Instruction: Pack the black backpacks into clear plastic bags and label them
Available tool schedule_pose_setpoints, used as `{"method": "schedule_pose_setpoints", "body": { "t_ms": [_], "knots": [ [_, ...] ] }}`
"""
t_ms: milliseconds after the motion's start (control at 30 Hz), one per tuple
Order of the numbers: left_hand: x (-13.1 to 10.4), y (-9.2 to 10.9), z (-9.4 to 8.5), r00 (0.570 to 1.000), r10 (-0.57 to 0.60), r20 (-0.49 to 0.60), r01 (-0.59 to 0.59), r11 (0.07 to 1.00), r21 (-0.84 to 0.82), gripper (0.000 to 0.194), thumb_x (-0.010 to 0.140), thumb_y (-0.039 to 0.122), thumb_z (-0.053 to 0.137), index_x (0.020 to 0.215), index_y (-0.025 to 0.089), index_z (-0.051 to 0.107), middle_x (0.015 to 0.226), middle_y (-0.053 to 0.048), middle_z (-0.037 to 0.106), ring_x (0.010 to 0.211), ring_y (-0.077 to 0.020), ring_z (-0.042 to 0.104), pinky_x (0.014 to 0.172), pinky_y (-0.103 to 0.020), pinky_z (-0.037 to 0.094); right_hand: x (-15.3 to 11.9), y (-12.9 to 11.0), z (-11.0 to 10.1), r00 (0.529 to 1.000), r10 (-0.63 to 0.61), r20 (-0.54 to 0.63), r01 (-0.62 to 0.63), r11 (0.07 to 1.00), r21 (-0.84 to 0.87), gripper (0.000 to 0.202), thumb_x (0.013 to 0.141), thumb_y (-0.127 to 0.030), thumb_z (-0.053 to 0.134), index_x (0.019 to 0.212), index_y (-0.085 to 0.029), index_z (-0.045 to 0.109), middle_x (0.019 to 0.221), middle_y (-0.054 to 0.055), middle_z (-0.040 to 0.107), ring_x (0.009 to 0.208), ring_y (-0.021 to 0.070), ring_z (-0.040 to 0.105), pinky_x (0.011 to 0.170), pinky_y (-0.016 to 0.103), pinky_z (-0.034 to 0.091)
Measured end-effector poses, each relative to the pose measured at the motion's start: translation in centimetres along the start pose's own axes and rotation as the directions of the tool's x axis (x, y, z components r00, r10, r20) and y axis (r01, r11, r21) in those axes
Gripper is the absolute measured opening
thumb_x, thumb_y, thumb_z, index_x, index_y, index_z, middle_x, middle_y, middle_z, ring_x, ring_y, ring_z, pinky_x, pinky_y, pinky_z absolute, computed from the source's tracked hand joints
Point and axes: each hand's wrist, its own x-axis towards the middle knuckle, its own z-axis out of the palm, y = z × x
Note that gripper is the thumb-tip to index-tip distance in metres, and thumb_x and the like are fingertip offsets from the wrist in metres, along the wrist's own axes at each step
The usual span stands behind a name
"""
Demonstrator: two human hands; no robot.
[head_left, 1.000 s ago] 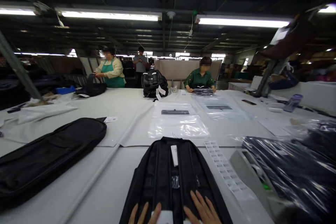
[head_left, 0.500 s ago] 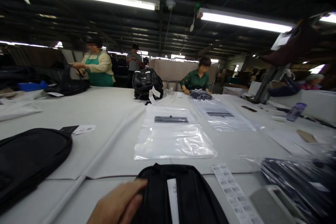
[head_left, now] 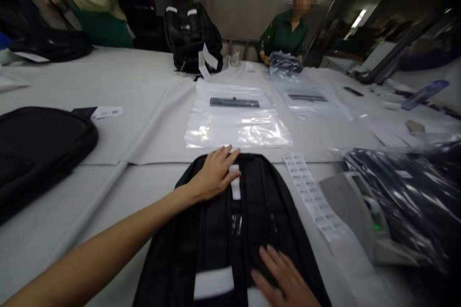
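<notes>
A black backpack (head_left: 252, 216) lies flat on the white table (head_left: 144, 86) right in front of me, straps up. My left hand (head_left: 215, 172) reaches forward and rests flat on its far top end, fingers spread beside a white tag (head_left: 235, 183). My right hand (head_left: 284, 280) lies flat on the near lower part of the backpack, close to a white label (head_left: 213, 282). Neither hand grips anything. Just beyond the backpack lies a clear plastic bag (head_left: 236, 127).
A strip of barcode stickers (head_left: 312, 196) and a grey scanner device (head_left: 363, 213) lie right of the backpack, with plastic-wrapped dark bags (head_left: 406, 192) beyond. Another black bag (head_left: 39, 148) lies at left. Two people work at the far side, near an upright backpack (head_left: 192, 36).
The view has tilted down. My left hand slid from the near end of the backpack up to its far top end; my right hand stays flat on the near part.
</notes>
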Motion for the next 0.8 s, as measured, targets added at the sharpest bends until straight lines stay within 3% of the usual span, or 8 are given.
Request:
{"method": "schedule_pose_setpoints", "body": {
  "t_ms": [67, 133, 233, 300, 433, 600, 700, 800],
  "knots": [
    [-4.6, 3.7, -1.8, 1.0, 0.008, -0.02, -0.011, 0.988, -0.155, 0.052, 0.093, 0.042, 0.039, 0.138, 0.018, 0.032, 0.139, -0.011, 0.041, 0.127, -0.0212, 0.037, 0.105, -0.038, 0.03, 0.3, -0.9, -2.0, 0.985, 0.093, 0.143, -0.105, 0.991, 0.081, 0.054, 0.085, -0.026, 0.051, 0.137, -0.023, 0.038, 0.145, 0.014, 0.033, 0.132, 0.032, 0.03, 0.096, 0.052, 0.044],
    [-10.6, 7.8, -2.6, 0.989, 0.094, 0.117, -0.07, 0.978, -0.194, 0.055, 0.087, 0.051, 0.048, 0.134, 0.024, 0.039, 0.129, -0.008, 0.051, 0.117, -0.0219, 0.046, 0.1, -0.038, 0.037, 0.7, -1.1, -3.0, 0.977, 0.132, 0.17, -0.16, 0.974, 0.161, 0.05, 0.088, -0.026, 0.047, 0.137, -0.021, 0.037, 0.147, 0.014, 0.027, 0.136, 0.0308, 0.022, 0.102, 0.054, 0.036],
    [-19.6, 12.2, -1.2, 0.957, 0.079, 0.279, -0.097, 0.994, 0.052, 0.095, 0.059, 0.068, 0.067, 0.139, 0.033, 0.03, 0.144, -0.013, 0.033, 0.125, -0.0413, 0.034, 0.097, -0.062, 0.029, 0.8, -0.9, -3.7, 0.977, 0.153, 0.146, -0.19, 0.938, 0.289, 0.044, 0.092, -0.028, 0.04, 0.135, -0.019, 0.039, 0.148, 0.014, 0.024, 0.137, 0.0276, 0.018, 0.107, 0.051, 0.03],
    [-23.6, 13.1, 0.9, 0.96, 0.013, 0.278, -0.083, 0.967, 0.239, 0.086, 0.066, 0.054, 0.071, 0.139, 0.039, 0.028, 0.147, -0.011, 0.027, 0.127, -0.045, 0.029, 0.097, -0.068, 0.023, 0.4, -1.0, -4.6, 0.986, 0.152, 0.069, -0.167, 0.913, 0.373, 0.045, 0.092, -0.033, 0.039, 0.134, -0.016, 0.04, 0.147, 0.016, 0.024, 0.137, 0.0271, 0.02, 0.107, 0.049, 0.029],
    [-25.3, 12.3, 3.7, 0.959, -0.034, 0.282, -0.071, 0.933, 0.353, 0.077, 0.076, 0.026, 0.065, 0.141, 0.037, 0.024, 0.147, -0.009, 0.03, 0.128, -0.0412, 0.031, 0.101, -0.064, 0.021, -1.8, -2.2, -7.1, 0.998, -0.047, 0.037, 0.032, 0.938, 0.345, 0.081, 0.073, -0.063, 0.056, 0.137, -0.018, 0.035, 0.147, 0.017, 0.022, 0.136, 0.0375, 0.015, 0.106, 0.062, 0.015],
    [-25.3, 12.2, 3.3, 0.961, -0.027, 0.274, -0.071, 0.937, 0.342, 0.083, 0.076, 0.02, 0.066, 0.139, 0.046, 0.019, 0.149, -0.005, 0.025, 0.131, -0.0411, 0.026, 0.1, -0.067, 0.019, -5.0, -3.3, -5.9, 0.961, -0.125, 0.246, 0.1, 0.989, 0.11, 0.079, 0.071, -0.027, 0.065, 0.141, -0.027, 0.028, 0.149, 0.015, 0.022, 0.136, 0.0376, 0.012, 0.103, 0.067, 0.009],
    [-25.8, 12.2, 3.1, 0.95, 0.014, 0.311, -0.107, 0.952, 0.286, 0.097, 0.065, 0.043, 0.076, 0.14, 0.046, 0.014, 0.151, -0.009, 0.018, 0.13, -0.0475, 0.022, 0.095, -0.073, 0.021, -5.4, -2.8, -4.1, 0.97, -0.186, 0.158, 0.182, 0.982, 0.039, 0.079, 0.07, -0.034, 0.065, 0.14, -0.025, 0.03, 0.148, 0.015, 0.026, 0.135, 0.0388, 0.018, 0.101, 0.069, 0.014],
    [-25.8, 11.4, 2.9, 0.94, 0.114, 0.321, -0.204, 0.943, 0.261, 0.083, 0.076, 0.042, 0.067, 0.138, 0.05, 0.013, 0.145, -0.007, 0.033, 0.123, -0.0428, 0.039, 0.09, -0.066, 0.037, -4.7, -2.3, -3.2, 0.953, -0.301, -0.041, 0.295, 0.949, -0.11, 0.061, 0.078, -0.035, 0.061, 0.134, -0.029, 0.039, 0.136, 0.009, 0.047, 0.125, 0.0308, 0.041, 0.102, 0.06, 0.029]
  ]
}}
